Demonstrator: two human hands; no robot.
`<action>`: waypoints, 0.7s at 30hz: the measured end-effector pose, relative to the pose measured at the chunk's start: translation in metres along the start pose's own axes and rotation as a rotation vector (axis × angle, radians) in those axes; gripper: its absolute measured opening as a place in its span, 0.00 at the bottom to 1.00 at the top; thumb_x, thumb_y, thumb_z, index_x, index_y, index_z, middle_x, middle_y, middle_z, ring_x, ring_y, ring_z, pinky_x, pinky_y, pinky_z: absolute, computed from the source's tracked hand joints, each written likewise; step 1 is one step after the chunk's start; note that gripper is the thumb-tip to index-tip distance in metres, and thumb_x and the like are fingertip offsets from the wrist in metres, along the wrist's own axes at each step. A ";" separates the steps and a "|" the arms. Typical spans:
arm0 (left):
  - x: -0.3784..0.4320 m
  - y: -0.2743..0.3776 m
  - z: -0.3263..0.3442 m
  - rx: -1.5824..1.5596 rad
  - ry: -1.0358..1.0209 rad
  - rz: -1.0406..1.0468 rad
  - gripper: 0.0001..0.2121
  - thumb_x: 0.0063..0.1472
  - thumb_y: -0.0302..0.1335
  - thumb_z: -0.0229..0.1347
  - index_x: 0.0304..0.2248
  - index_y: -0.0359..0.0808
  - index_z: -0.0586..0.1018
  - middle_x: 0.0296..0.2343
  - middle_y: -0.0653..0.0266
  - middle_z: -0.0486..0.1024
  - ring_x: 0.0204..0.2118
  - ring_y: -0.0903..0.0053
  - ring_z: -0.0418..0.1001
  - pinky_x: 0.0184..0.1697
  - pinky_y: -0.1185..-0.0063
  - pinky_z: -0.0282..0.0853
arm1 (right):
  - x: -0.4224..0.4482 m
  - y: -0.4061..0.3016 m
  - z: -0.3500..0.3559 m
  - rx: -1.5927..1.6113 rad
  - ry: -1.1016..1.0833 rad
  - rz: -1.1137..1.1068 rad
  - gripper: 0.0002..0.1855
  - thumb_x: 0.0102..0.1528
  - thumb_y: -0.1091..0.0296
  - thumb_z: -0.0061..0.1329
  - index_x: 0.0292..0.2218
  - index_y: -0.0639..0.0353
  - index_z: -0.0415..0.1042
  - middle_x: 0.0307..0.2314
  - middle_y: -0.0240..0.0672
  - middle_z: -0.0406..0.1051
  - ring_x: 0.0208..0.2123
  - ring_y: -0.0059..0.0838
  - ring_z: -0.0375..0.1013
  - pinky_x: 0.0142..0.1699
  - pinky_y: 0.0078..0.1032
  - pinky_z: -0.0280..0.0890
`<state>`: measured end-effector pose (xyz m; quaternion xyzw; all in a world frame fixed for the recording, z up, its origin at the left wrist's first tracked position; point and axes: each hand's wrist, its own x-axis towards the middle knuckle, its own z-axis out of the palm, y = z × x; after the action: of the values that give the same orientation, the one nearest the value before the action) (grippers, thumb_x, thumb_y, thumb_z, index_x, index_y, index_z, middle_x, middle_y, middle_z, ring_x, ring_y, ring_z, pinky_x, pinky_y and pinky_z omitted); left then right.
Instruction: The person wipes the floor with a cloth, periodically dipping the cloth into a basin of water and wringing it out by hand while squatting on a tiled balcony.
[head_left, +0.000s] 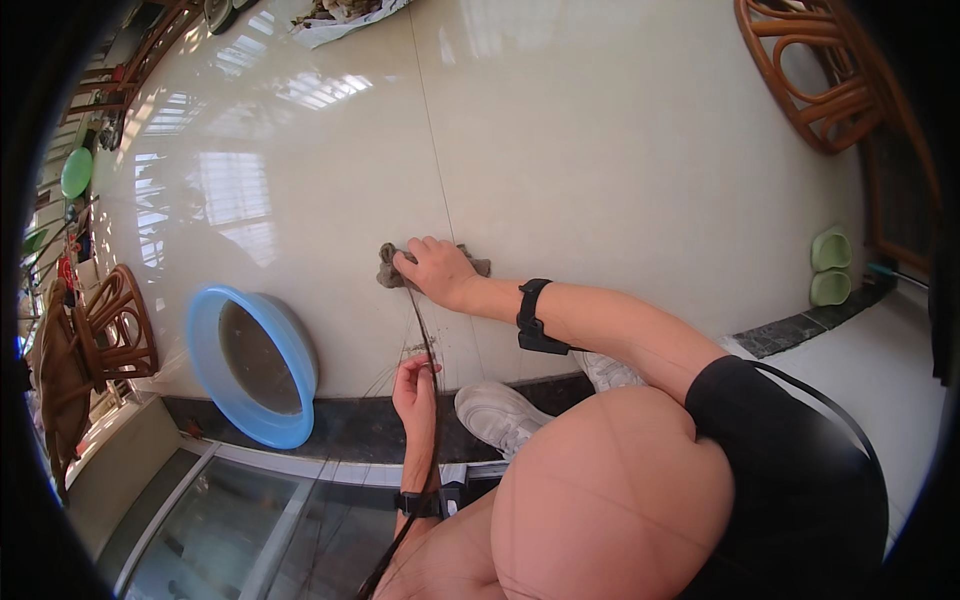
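Note:
My right hand (442, 274) presses down on a crumpled grey-brown cloth (391, 278) on the glossy cream tiled floor (570, 172). Its fingers cover the middle of the cloth, and folds stick out on both sides. Closer to my body, my left hand (415, 386) hovers with its fingers curled. A dark strand of hair (424, 330) hangs in front of it, and whether the fingers pinch the strand is unclear. Dark specks (427, 345) of dirt lie on the floor between the two hands. Off to the left, a blue plastic basin (199, 352) holds murky brown water (259, 360).
A dark stone threshold strip (360, 412) and a glass sliding door (217, 525) run along the near side. My sneaker (499, 416) rests by the strip. Rattan chairs (810, 112) stand at the right and left edges. Green clogs (831, 251) sit at right.

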<state>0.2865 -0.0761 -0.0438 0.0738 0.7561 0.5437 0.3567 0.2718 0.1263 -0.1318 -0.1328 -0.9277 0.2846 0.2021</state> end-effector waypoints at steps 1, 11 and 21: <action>-0.003 0.003 0.002 0.041 0.009 -0.025 0.07 0.61 0.19 0.44 0.38 0.34 0.72 0.37 0.63 0.74 0.34 0.83 0.72 0.38 0.84 0.63 | 0.003 -0.006 0.002 0.122 -0.066 0.009 0.10 0.46 0.71 0.46 0.34 0.57 0.67 0.27 0.38 0.63 0.27 0.36 0.66 0.29 0.32 0.65; -0.006 0.001 -0.001 0.013 -0.003 -0.026 0.07 0.61 0.20 0.45 0.38 0.34 0.72 0.37 0.64 0.74 0.35 0.82 0.72 0.38 0.84 0.63 | -0.052 0.096 -0.140 0.580 0.365 0.641 0.13 0.55 0.73 0.45 0.43 0.66 0.67 0.35 0.40 0.68 0.38 0.34 0.69 0.45 0.23 0.63; 0.000 -0.017 0.002 0.164 -0.178 -0.061 0.07 0.61 0.17 0.44 0.38 0.32 0.71 0.35 0.64 0.73 0.35 0.82 0.71 0.42 0.83 0.64 | -0.220 0.276 -0.289 -0.386 0.655 1.118 0.19 0.60 0.60 0.39 0.47 0.64 0.66 0.41 0.46 0.69 0.44 0.44 0.68 0.49 0.32 0.62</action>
<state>0.2927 -0.0811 -0.0586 0.1276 0.7652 0.4604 0.4316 0.6327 0.4052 -0.1402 -0.7058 -0.6446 0.1206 0.2678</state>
